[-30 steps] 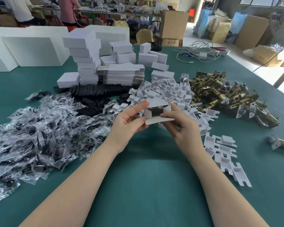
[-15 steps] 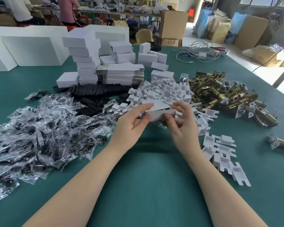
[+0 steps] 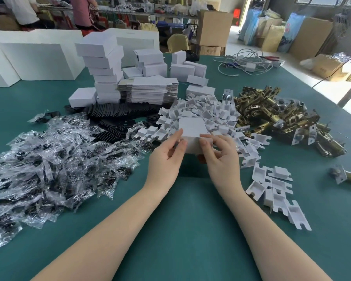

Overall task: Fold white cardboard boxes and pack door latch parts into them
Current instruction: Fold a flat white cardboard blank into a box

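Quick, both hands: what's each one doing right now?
Left hand: holding the white cardboard box at its left side.
Right hand: pinching the same box's right side.

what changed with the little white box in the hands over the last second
The white box went from open, with its dark inside and a loose flap showing, to closed: the flap is now folded shut. Both hands kept hold of it, the left hand steadying one end and the right hand pressing the front. The piles on the green table stayed put.
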`<state>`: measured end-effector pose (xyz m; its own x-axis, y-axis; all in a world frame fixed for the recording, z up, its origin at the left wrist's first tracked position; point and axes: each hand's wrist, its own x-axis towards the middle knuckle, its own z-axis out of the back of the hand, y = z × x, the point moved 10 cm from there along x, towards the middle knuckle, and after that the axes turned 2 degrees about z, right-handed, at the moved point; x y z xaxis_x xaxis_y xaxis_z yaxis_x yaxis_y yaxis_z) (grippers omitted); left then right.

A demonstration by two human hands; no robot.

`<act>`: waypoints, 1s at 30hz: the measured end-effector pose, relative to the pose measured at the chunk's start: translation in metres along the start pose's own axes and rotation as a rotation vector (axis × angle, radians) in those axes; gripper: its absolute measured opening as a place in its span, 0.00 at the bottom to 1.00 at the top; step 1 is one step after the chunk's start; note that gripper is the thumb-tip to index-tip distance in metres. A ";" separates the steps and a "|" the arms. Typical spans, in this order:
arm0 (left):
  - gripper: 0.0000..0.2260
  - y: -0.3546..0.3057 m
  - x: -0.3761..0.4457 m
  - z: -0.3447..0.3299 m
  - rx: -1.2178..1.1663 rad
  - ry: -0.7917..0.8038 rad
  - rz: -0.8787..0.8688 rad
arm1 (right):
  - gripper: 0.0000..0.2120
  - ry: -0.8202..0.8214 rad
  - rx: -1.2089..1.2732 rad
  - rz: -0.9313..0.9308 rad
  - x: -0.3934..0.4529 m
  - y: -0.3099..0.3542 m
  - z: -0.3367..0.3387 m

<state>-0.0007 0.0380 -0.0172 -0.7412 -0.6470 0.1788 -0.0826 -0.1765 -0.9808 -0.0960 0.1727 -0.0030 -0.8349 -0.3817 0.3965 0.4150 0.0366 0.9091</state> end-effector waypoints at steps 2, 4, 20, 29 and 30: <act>0.18 0.000 0.000 -0.001 0.063 -0.005 -0.017 | 0.06 0.013 -0.036 0.030 -0.003 0.004 -0.006; 0.17 -0.002 -0.001 -0.004 0.087 -0.003 -0.045 | 0.11 0.022 -0.043 0.025 -0.004 0.005 -0.010; 0.12 0.020 -0.005 -0.009 -0.247 0.017 0.234 | 0.15 -0.083 0.094 -0.166 -0.007 -0.024 0.001; 0.17 0.019 -0.003 -0.017 -0.333 0.132 0.283 | 0.16 -0.040 0.170 -0.191 -0.006 -0.021 -0.001; 0.15 0.017 -0.003 -0.017 -0.362 0.147 0.282 | 0.16 -0.034 0.182 -0.190 -0.006 -0.020 -0.001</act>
<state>-0.0118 0.0495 -0.0358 -0.8523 -0.5161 -0.0853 -0.0719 0.2770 -0.9582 -0.0989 0.1736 -0.0239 -0.9044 -0.3668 0.2179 0.1807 0.1336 0.9744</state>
